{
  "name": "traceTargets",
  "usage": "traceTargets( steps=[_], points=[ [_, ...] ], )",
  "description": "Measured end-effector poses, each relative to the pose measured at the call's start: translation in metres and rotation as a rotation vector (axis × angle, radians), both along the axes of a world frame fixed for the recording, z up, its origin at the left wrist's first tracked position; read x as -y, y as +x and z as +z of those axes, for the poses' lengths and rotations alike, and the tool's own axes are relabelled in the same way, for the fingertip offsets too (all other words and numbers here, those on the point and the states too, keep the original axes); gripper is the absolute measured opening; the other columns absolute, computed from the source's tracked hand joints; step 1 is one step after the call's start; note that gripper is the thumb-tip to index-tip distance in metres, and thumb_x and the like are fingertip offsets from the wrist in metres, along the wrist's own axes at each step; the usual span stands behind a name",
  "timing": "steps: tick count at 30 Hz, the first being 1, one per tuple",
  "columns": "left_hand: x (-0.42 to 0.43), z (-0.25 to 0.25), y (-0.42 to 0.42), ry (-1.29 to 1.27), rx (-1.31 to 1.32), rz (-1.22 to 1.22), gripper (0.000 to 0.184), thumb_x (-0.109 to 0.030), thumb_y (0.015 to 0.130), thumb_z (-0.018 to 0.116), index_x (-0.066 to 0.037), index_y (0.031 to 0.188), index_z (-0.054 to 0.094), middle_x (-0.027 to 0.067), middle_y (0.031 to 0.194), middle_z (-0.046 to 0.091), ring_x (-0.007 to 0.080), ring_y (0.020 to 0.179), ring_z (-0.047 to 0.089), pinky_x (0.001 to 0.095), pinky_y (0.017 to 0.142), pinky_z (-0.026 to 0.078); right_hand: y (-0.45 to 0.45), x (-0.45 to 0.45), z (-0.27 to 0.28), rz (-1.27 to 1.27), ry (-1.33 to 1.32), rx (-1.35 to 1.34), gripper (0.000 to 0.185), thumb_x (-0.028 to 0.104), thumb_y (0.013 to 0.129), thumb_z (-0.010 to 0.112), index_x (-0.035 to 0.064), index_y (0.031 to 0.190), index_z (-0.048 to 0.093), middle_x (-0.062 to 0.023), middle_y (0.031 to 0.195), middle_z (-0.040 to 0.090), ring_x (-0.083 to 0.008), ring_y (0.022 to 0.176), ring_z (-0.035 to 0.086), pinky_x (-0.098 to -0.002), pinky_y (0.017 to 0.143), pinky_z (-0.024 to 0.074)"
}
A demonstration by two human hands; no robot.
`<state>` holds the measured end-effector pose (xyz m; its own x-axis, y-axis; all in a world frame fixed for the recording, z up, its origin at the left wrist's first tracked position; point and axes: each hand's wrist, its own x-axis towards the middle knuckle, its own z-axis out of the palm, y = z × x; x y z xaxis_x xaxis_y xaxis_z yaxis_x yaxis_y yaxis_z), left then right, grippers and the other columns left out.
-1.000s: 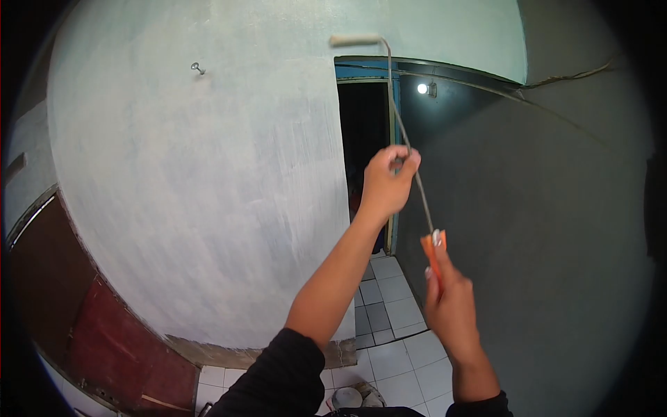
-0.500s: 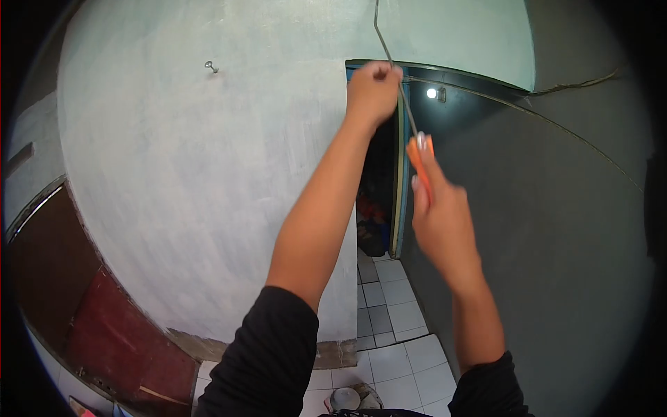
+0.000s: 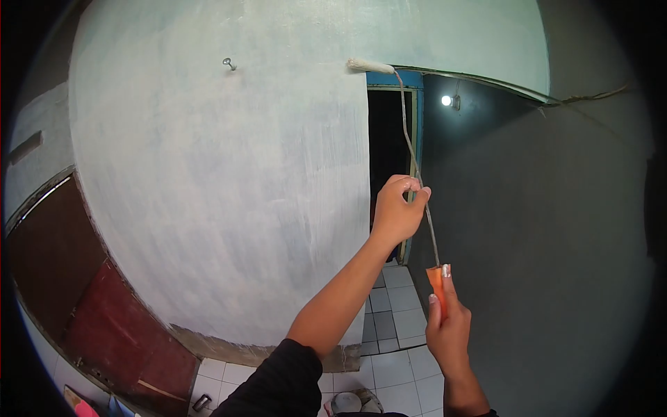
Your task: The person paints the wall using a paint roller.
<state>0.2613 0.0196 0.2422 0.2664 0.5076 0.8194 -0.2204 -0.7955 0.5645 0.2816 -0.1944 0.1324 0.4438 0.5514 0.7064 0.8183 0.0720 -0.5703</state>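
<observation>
- Gripping one paint roller (image 3: 410,143) with both hands, we have them apart along its length, the left above the right.
- Our left hand (image 3: 403,208) has thumb and forefinger brought together at the wire rod (image 3: 431,233), more a light pinch than a fist; how firmly it presses we cannot tell.
- Our right hand (image 3: 448,326) is clamped around the orange handle (image 3: 435,280), the index finger laid straight along it.
- Up at the far end, the pale roller cover (image 3: 370,66) lies over the whitish wall (image 3: 229,208), near the top left corner of the blue door frame (image 3: 394,78); whether it touches the wall we cannot tell for sure.
- We judge the tool light overall, yet its load sits far out, so a wet cover would feel heavier at our wrist than it is.
- The thin rod looks stiff, though so long and bent a wire may flex or twist if we lean on it.
- The cover seems soft and easily squashed; we would keep our fingers off it, since any wet paint would make it slippery.
- The handle looks like the best main hold for us, with a guiding pinch midway up the rod to steady the sway.
</observation>
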Motion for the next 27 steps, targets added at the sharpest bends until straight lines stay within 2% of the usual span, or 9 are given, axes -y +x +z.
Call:
traceTargets(
  steps=[1, 8, 14, 17, 19, 20, 21, 23, 27],
  points=[
    [0.004, 0.001, 0.000, -0.031, -0.035, -0.022, 0.019, -0.017, 0.093, 0.074, 0.001, 0.092, 0.067, 0.0119, 0.108, 0.066, 0.0226, 0.101, 0.065, 0.0338, 0.086, 0.051, 0.000, 0.003, -0.002, -0.023, 0.039, 0.012, 0.055, 0.002, 0.097, 0.060, -0.0016, 0.150, 0.047, -0.0238, 0.079, 0.066, -0.0363, 0.065, 0.068, -0.0377, 0.061, 0.0522],
    [0.006, -0.030, -0.014, -0.045, 0.014, 0.000, 0.019, -0.021, 0.094, 0.074, -0.002, 0.093, 0.068, 0.0088, 0.113, 0.066, 0.0220, 0.105, 0.065, 0.0363, 0.087, 0.051, -0.017, -0.005, -0.036, 0.009, 0.086, 0.022, 0.056, 0.002, 0.095, 0.063, -0.0021, 0.149, 0.048, -0.0239, 0.082, 0.067, -0.0377, 0.069, 0.070, -0.0411, 0.062, 0.0537],
    [0.014, -0.012, -0.039, 0.016, 0.031, -0.056, 0.018, -0.022, 0.094, 0.074, -0.005, 0.094, 0.069, 0.0082, 0.121, 0.065, 0.0229, 0.109, 0.065, 0.0388, 0.090, 0.051, -0.026, -0.016, -0.046, -0.008, 0.138, 0.085, 0.057, 0.000, 0.095, 0.060, -0.0074, 0.149, 0.044, -0.0215, 0.091, 0.069, -0.0280, 0.068, 0.069, -0.0327, 0.065, 0.0532],
    [0.003, 0.003, -0.043, 0.030, 0.025, -0.059, 0.018, -0.022, 0.094, 0.074, -0.004, 0.095, 0.070, 0.0081, 0.123, 0.065, 0.0223, 0.108, 0.065, 0.0378, 0.087, 0.051, -0.031, -0.024, -0.034, 0.115, 0.304, -0.086, 0.053, 0.004, 0.098, 0.060, -0.0024, 0.148, 0.045, -0.0138, 0.083, 0.063, -0.0235, 0.058, 0.063, -0.0375, 0.055, 0.0520],
    [-0.006, 0.015, -0.046, 0.056, -0.001, -0.012, 0.018, -0.021, 0.094, 0.074, -0.004, 0.095, 0.071, 0.0091, 0.123, 0.065, 0.0219, 0.106, 0.065, 0.0376, 0.084, 0.052, -0.020, -0.022, -0.030, 0.667, 0.168, -0.903, 0.046, 0.007, 0.101, 0.056, -0.0004, 0.145, 0.042, -0.0094, 0.084, 0.060, -0.0166, 0.053, 0.059, -0.0322, 0.050, 0.0499],
    [-0.009, 0.020, -0.047, 0.042, -0.020, -0.022, 0.019, -0.022, 0.095, 0.074, -0.003, 0.094, 0.072, 0.0106, 0.122, 0.065, 0.0216, 0.105, 0.065, 0.0374, 0.082, 0.052, -0.011, -0.026, -0.030, 0.939, 0.155, -1.054, 0.039, 0.014, 0.104, 0.053, 0.0040, 0.140, 0.040, -0.0083, 0.085, 0.059, -0.0131, 0.050, 0.055, -0.0270, 0.045, 0.0460],
    [-0.012, 0.022, -0.048, 0.044, -0.019, -0.023, 0.019, -0.022, 0.095, 0.074, -0.003, 0.094, 0.072, 0.0106, 0.122, 0.065, 0.0216, 0.105, 0.065, 0.0374, 0.082, 0.052, -0.007, -0.028, -0.026, 0.939, 0.156, -1.052, 0.039, 0.014, 0.104, 0.053, 0.0040, 0.140, 0.040, -0.0083, 0.085, 0.059, -0.0131, 0.050, 0.055, -0.0270, 0.045, 0.0460],
    [-0.020, 0.021, -0.048, 0.037, -0.033, 0.014, 0.020, -0.022, 0.095, 0.073, -0.001, 0.093, 0.072, 0.0125, 0.120, 0.066, 0.0222, 0.105, 0.065, 0.0358, 0.085, 0.052, -0.002, -0.031, -0.020, 1.166, 0.127, -1.172, 0.037, 0.029, 0.106, 0.053, 0.0076, 0.135, 0.044, -0.0097, 0.086, 0.058, -0.0123, 0.047, 0.051, -0.0245, 0.038, 0.0417],
    [-0.033, 0.017, -0.051, 0.056, -0.013, -0.001, 0.023, -0.022, 0.096, 0.072, 0.000, 0.093, 0.072, 0.0141, 0.119, 0.066, 0.0232, 0.107, 0.065, 0.0353, 0.090, 0.052, -0.006, -0.035, -0.016, 1.192, 0.109, -1.153, 0.034, 0.029, 0.109, 0.049, 0.0095, 0.136, 0.044, -0.0082, 0.078, 0.055, -0.0106, 0.044, 0.046, -0.0229, 0.036, 0.0383]
  ],
)
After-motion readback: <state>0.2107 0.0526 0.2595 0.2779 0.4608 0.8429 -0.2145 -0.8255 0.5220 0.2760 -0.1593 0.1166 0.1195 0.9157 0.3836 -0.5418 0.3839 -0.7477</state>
